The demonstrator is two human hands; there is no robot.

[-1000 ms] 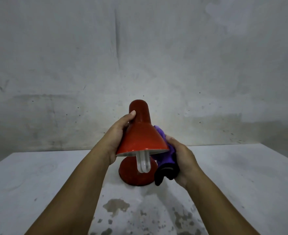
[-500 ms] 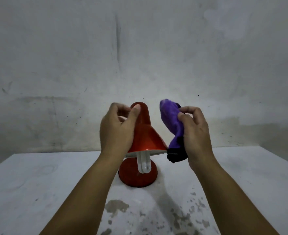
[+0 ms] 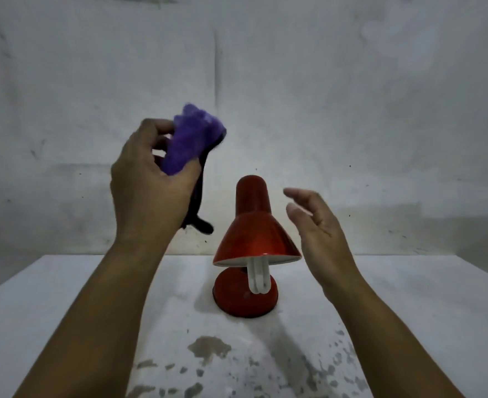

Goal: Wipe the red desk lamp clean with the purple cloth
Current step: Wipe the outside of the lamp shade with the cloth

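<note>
Your left hand [image 3: 148,191] is up in the air, left of the lamp, and its fingers are curled tight around the one purple cloth [image 3: 192,142]. The cloth is bunched up, with its fluffy purple part on top and a dark end hanging down below your hand. Your right hand [image 3: 320,225] is just beside the lamp's shade, not touching it, with loose fingers and nothing in it.

The one red lamp [image 3: 254,242] stands up straight on the table between your two arms. Its neck points up, and its wide shade opens down and toward you. One white bulb [image 3: 257,278] sticks down out of the shade, in front of the round red base.

The table [image 3: 64,297] is white, with gray spots near you. Behind it is a plain gray wall [image 3: 352,110] with small marks.
</note>
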